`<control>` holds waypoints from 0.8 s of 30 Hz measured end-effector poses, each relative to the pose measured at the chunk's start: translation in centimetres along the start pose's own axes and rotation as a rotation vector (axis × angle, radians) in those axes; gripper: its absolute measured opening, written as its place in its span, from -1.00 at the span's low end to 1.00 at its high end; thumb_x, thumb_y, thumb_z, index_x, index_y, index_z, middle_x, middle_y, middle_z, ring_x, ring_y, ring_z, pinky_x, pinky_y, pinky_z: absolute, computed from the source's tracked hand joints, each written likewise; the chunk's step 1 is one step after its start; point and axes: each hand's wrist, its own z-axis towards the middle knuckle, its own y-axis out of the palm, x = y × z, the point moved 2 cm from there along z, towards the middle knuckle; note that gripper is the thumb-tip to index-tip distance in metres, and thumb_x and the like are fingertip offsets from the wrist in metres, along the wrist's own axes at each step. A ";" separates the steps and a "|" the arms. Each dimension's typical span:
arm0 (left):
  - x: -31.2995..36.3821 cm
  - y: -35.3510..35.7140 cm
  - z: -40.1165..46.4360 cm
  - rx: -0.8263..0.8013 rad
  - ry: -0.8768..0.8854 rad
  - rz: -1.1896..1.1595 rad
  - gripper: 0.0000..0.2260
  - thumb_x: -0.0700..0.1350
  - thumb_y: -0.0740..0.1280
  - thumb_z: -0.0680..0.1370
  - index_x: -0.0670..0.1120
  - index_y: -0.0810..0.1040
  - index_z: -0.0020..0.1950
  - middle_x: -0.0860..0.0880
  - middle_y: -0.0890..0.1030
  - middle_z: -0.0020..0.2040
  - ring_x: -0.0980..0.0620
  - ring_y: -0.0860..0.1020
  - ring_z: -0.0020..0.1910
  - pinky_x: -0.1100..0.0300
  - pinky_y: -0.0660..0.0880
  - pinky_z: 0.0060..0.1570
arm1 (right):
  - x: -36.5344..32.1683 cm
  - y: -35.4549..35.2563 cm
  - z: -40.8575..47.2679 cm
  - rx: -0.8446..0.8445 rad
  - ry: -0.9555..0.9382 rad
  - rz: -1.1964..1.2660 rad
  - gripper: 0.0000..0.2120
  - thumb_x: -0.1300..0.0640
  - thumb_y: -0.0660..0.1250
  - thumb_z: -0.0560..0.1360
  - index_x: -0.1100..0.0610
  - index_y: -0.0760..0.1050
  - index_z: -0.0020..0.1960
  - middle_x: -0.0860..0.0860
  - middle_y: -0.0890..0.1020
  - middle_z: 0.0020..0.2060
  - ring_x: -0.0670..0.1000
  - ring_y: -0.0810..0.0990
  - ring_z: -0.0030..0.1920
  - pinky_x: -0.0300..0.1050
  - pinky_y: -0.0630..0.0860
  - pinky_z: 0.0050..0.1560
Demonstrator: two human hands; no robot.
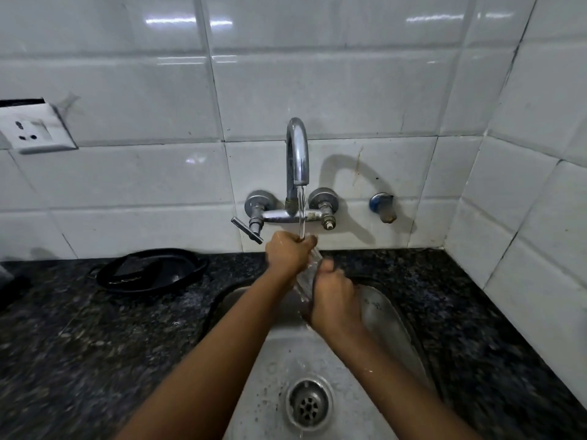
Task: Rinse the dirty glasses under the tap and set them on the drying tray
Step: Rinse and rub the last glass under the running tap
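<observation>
Hard to make out: the glass (309,271), clear and blurred, mostly covered by both hands, only a ribbed, glinting strip visible between them. Rim and base hidden; upright or tilted, cannot tell for certain, though seemingly slanted from the left hand (287,254) down toward the right hand (333,298). Cut off at the picture's left edge: a dark object on the counter (95,328). Contents of the black tray (149,271), well to the left of the left hand, too dim to read.

Transparent glass, wet, with vertical facets, held over the sink (276,360) directly below the spout. Left hand closed around its upper end, knuckles up, under the thin stream of water (301,214). Right hand wrapped around the lower part, thumb raised against the side.

Above the hands, a curved chrome tap (297,154) with a lever handle (247,230) to the left of the left hand. Below the hands, a dull steel basin, spotted, with a round perforated drain (308,404). Speckled dark granite counter on both sides; glossy white tiles (349,90) behind; a white socket (33,131) far up-left.
</observation>
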 end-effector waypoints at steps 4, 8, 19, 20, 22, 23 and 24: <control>-1.4 -0.6 0.0 -0.059 0.017 -0.191 -0.61 -0.07 0.40 0.47 -0.08 0.37 -0.51 0.03 0.36 -0.61 0.11 0.30 -0.62 0.25 0.30 -0.52 | 1.4 -0.1 0.5 -0.305 0.036 0.555 -0.58 0.23 0.48 0.32 0.31 0.47 0.13 0.17 0.67 -0.11 0.15 0.66 -0.13 0.14 0.60 0.01; -2.1 -0.2 -0.3 -0.144 0.001 -0.118 -0.63 -0.01 0.41 0.46 -0.14 0.44 -0.47 -0.03 0.46 -0.56 0.10 0.40 -0.59 0.26 0.42 -0.49 | 1.7 1.3 0.3 -0.292 0.096 0.525 -0.60 0.22 0.47 0.34 0.26 0.43 0.12 0.12 0.64 -0.07 0.08 0.66 -0.13 -0.05 0.59 -0.17; -1.4 -1.6 -1.3 -0.403 0.084 -0.100 -0.48 0.15 0.08 0.59 -0.19 0.58 -0.27 -0.09 0.64 -0.32 0.12 0.60 -0.39 0.27 0.52 -0.29 | 3.0 -0.3 3.0 -0.302 -0.119 0.326 -0.54 0.17 0.56 0.23 0.16 0.50 0.08 0.09 0.64 0.01 0.05 0.62 -0.05 -0.05 0.58 0.02; -1.3 -1.7 -1.1 -0.505 0.039 -0.057 -0.47 0.19 0.05 0.59 -0.20 0.61 -0.13 -0.13 0.66 -0.18 0.07 0.64 -0.24 0.21 0.54 -0.16 | 2.8 -0.6 3.5 -0.222 -0.162 0.236 -0.46 0.17 0.57 0.20 0.16 0.48 0.13 0.07 0.63 0.05 0.05 0.60 -0.01 -0.12 0.54 0.00; -1.5 -1.7 -1.4 -0.757 -0.031 -0.031 -0.60 0.14 0.20 0.56 -0.14 0.54 0.16 -0.16 0.61 0.11 -0.08 0.59 0.07 -0.03 0.53 0.09 | 2.3 -1.4 4.4 -0.050 -0.246 0.106 -0.43 0.18 0.55 0.23 0.12 0.44 0.19 0.07 0.60 0.08 0.09 0.57 0.06 -0.13 0.48 -0.02; -1.6 -1.6 -1.7 -0.875 0.004 -0.003 -0.62 0.03 0.31 0.52 -0.12 0.47 0.27 -0.19 0.54 0.22 -0.15 0.53 0.19 -0.14 0.48 0.19 | 2.0 -1.7 4.8 0.000 -0.309 0.054 -0.48 0.19 0.52 0.27 0.11 0.43 0.18 0.08 0.58 0.09 0.10 0.54 0.09 -0.12 0.45 -0.01; -1.6 -1.6 -1.9 -0.963 0.083 0.120 -0.53 -0.11 0.39 0.47 -0.13 0.39 0.35 -0.20 0.47 0.31 -0.18 0.46 0.28 -0.15 0.39 0.29 | 1.8 -1.9 5.1 0.009 -0.377 0.000 -0.50 0.21 0.49 0.30 0.12 0.41 0.18 0.09 0.55 0.12 0.10 0.50 0.14 -0.11 0.43 0.03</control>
